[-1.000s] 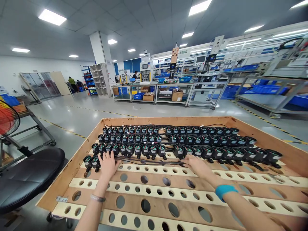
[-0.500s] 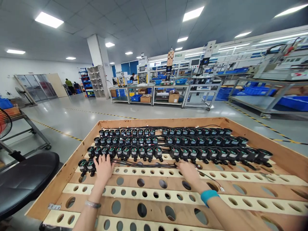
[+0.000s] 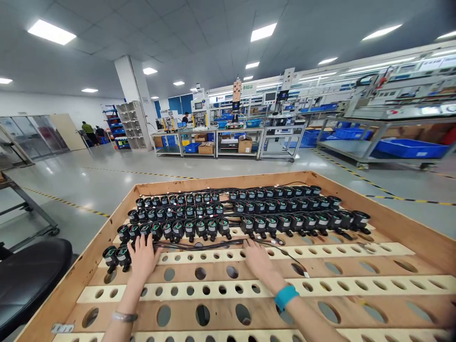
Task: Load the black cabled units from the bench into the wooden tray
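Note:
A large wooden tray (image 3: 402,228) with perforated slats holds several rows of small black motor-like parts (image 3: 249,209) with green labels and black wires. My left hand (image 3: 140,256) lies flat with fingers spread, touching the nearest row at the left, beside two loose parts (image 3: 116,256). My right hand (image 3: 258,259) rests open on a pale slat, its fingertips on the bundle of black wires (image 3: 199,244) below the nearest row. A teal band is on my right wrist and a thin bracelet on my left.
A black padded stool (image 3: 28,280) stands at the left of the tray. Beyond a grey floor with yellow tape lines are workbenches (image 3: 210,137), shelving and blue bins (image 3: 409,147). People stand far off by a door at the left.
The view has swung to the right, so the tray and hands sit further left in frame. Both hands stay at the nearest row; a thin wire now trails right of my right hand.

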The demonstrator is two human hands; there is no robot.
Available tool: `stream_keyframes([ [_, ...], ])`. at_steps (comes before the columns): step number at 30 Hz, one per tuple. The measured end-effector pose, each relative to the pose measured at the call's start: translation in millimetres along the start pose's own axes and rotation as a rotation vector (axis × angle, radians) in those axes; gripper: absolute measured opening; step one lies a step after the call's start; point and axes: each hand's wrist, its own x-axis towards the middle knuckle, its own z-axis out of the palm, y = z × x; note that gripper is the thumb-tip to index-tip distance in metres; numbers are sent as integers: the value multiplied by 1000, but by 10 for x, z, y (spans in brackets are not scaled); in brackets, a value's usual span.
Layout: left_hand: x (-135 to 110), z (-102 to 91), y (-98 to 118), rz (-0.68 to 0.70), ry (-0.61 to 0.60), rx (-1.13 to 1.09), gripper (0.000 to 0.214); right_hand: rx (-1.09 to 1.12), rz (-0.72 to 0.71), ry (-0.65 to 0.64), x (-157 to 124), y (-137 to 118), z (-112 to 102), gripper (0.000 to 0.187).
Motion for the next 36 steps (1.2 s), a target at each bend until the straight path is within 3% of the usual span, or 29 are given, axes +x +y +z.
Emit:
stream_keyframes([
  [4, -45, -40, -58, 1, 27, -27, 66, -57, 59, -25, -283, 164, -52, 48],
  [10, -187, -164, -108, 40, 132, -110, 59, -97, 280, -101, -495, 833, -17, 44],
  [15, -280, -111, -82, 61, 158, -132, 58, -62, 282, -115, -519, 1109, 85, 49],
  [23, -379, -78, -83, 84, 166, -158, 59, -1, 310, -99, -176, 1472, 111, 48],
  [30, -495, -166, -91, 81, 191, -225, 56, 113, 127, -193, 195, 1668, 40, 41],
  [36, -553, -136, -119, 75, 195, -230, 55, 121, 1, -242, 295, 1708, -39, 30],
])
